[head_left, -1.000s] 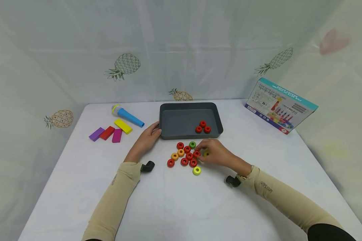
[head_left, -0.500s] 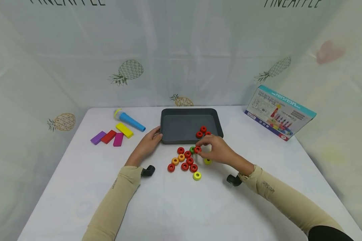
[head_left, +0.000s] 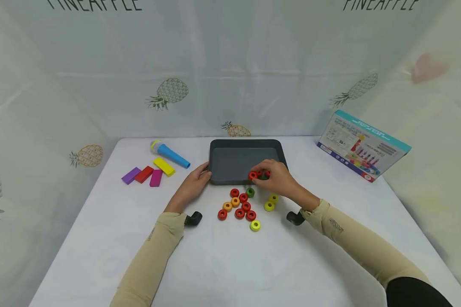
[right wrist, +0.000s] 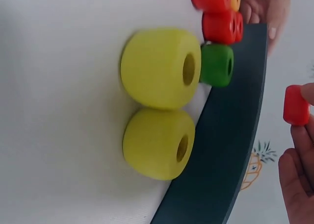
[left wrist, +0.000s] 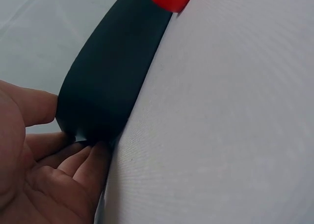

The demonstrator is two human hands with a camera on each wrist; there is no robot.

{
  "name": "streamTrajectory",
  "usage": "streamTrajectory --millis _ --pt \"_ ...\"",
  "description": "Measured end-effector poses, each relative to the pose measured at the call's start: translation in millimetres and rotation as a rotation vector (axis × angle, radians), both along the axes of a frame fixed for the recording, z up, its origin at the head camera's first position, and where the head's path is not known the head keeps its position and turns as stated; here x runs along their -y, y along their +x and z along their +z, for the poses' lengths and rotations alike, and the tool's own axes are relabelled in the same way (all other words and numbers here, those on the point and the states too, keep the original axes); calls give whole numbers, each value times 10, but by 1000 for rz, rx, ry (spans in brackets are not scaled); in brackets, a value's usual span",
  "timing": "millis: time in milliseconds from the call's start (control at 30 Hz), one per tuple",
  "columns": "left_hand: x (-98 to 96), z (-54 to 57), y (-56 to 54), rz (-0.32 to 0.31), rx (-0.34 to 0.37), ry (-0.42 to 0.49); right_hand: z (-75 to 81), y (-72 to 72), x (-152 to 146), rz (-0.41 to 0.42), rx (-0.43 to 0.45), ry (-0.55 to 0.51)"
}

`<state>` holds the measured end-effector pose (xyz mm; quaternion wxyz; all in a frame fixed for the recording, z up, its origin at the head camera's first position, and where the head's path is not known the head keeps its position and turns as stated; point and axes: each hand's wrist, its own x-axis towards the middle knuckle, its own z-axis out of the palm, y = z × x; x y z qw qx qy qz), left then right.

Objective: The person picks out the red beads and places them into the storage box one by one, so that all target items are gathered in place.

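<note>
My left hand holds the dark grey tray by its front left corner; in the left wrist view the thumb lies against the wall and the fingers curl at the corner. A red bead with a hole is pinched between thumb and fingers of my right hand, over the tray's front right part. Other red beads inside the tray are partly hidden behind that hand. In front of the tray lie several more red beads, orange beads, a green bead and yellow beads.
Left of the tray lie a blue toy microphone and purple, red, magenta and yellow blocks. A printed box stands at the back right of the white table. A pineapple-print curtain hangs behind.
The right hand has lifted a red bead from the group and carried it forward over the tray. The left hand stays at the tray's corner. The head view has tilted slightly.
</note>
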<state>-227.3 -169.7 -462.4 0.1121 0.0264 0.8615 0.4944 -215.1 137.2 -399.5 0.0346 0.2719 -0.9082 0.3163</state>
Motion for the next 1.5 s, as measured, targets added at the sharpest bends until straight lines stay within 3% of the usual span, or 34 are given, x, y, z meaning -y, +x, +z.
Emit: streamTrajectory --millis 467,1500 --pt "-14 12 -11 -4 -14 -18 -69 -307 2 -102 24 7" --pt "-10 -8 -47 -16 -38 -32 -277 -662 36 -206 116 20"
